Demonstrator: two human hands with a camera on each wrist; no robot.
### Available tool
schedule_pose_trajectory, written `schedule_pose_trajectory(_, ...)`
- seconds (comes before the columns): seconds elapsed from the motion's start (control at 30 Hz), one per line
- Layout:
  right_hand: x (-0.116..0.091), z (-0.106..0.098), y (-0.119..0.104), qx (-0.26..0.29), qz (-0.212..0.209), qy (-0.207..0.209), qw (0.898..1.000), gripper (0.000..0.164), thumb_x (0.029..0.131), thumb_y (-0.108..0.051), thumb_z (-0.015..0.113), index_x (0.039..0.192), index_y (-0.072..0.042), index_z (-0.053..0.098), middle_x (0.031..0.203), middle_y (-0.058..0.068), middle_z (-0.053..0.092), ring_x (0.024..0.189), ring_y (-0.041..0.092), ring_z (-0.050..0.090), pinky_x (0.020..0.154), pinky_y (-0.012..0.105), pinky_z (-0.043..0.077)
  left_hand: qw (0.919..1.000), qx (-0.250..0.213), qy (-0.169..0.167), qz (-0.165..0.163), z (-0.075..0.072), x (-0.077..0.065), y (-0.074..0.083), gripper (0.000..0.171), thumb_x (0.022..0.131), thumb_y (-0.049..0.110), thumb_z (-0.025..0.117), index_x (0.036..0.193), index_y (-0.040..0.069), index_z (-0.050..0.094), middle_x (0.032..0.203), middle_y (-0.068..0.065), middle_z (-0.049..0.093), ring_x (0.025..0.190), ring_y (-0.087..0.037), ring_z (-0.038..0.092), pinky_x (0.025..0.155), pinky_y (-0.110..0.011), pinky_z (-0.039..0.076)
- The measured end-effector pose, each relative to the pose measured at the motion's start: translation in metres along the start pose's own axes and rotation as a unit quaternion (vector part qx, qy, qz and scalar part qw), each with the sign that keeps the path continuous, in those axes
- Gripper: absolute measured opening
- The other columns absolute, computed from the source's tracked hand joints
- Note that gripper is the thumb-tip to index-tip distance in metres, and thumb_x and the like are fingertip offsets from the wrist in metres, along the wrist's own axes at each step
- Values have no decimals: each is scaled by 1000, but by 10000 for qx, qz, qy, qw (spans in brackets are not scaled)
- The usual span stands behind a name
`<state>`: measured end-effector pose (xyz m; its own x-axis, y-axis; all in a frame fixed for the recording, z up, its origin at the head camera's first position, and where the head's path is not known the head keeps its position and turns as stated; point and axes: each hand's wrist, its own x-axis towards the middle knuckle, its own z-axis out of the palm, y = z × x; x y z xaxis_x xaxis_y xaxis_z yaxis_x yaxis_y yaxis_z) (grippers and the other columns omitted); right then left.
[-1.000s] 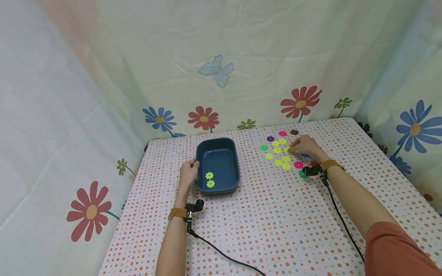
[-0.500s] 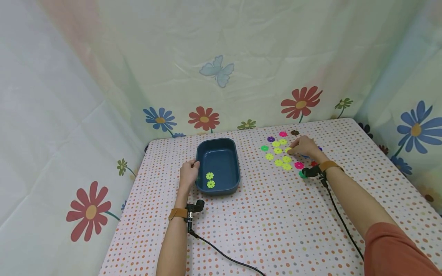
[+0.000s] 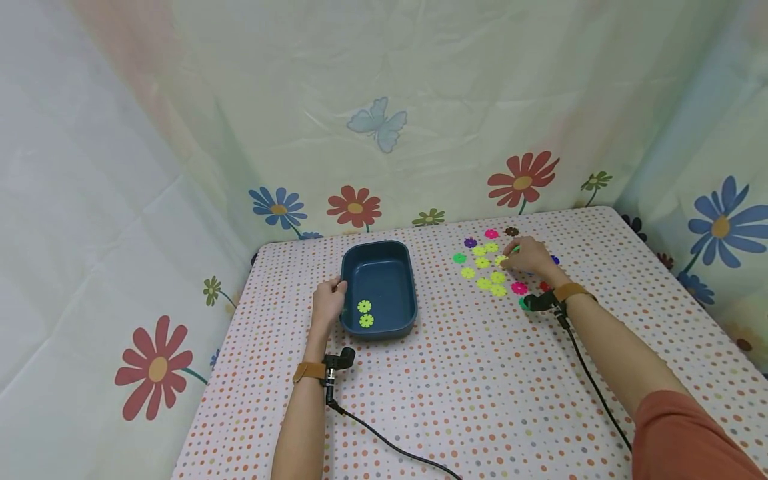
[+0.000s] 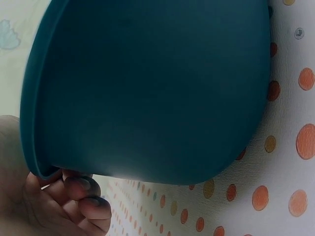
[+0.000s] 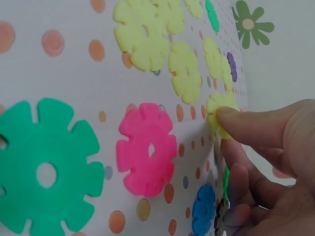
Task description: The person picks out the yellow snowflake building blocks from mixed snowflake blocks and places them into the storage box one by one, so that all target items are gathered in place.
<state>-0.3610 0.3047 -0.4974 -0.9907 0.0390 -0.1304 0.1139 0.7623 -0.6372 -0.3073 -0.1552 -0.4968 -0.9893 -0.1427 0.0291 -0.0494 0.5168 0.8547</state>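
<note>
My left hand [image 3: 327, 300] grips the left rim of a dark blue rectangular bin [image 3: 387, 283]; in the left wrist view its curled fingers [image 4: 86, 189] lie under the lip. Two yellow-green notched discs [image 3: 365, 313], shaped like flowers, lie at the near end inside the bin. Over at the right, my right hand [image 3: 530, 257] pinches a yellow notched disc [image 5: 214, 102] between thumb and index finger, close to the tabletop. Around it lie several more yellow discs [image 3: 483, 283], a pink disc [image 5: 147, 150], a green disc [image 5: 64, 167] and a blue disc [image 5: 203, 210].
Behind the yellow discs lie a purple disc [image 3: 471, 243], another pink disc [image 3: 492, 234] and a brown disc [image 3: 512, 231]. Black cables run from both wrist cameras across the dotted tablecloth [image 3: 432, 393]. A printed curtain [image 3: 420, 173] hangs along the table's back edge.
My right hand stays at the same yellow disc with only a slight shift of the fingers, and a bit of green now shows by them. The left hand and bin hold still.
</note>
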Motion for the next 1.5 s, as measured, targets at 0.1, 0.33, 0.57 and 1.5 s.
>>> schedule_pose_trajectory(0.1, -1, -3, -1, 62, -28, 77, 9999, 23, 95, -16, 68, 110, 2, 63, 98, 19, 62, 82, 31, 53, 72, 42, 45, 10000, -7, 7, 28, 1, 2, 1, 46, 107, 24, 51, 145, -2, 53, 139, -21, 59, 130, -34, 55, 104, -49, 46)
schedule_pose_trajectory(0.33, -4, -14, -4, 168, 7, 127, 9998, 27, 100, -14, 60, 117, 7, 64, 128, 31, 54, 110, 44, 52, 92, 57, 45, 10000, -53, 35, 49, 3, 5, 6, 45, 107, 24, 51, 144, -2, 54, 137, -21, 60, 129, -33, 56, 104, -48, 46)
schedule_pose_trajectory(0.57, -4, -21, -9, 655, 0, -40, 9978, 35, 103, -15, 55, 127, 10, 60, 140, 34, 46, 126, 50, 44, 103, 62, 39, 10000, -34, -14, 79, 1, 6, 7, 47, 108, 24, 50, 146, -3, 51, 141, -22, 57, 131, -35, 53, 105, -49, 45)
schedule_pose_trajectory(1.5, -6, 42, -131, 2279, -682, -822, 9678, 32, 104, -16, 57, 128, 5, 63, 125, 20, 58, 113, 41, 51, 97, 50, 44, 9998, -152, -62, 103, -3, -7, 1, 47, 107, 21, 50, 145, -6, 49, 143, -24, 55, 132, -37, 52, 103, -50, 46)
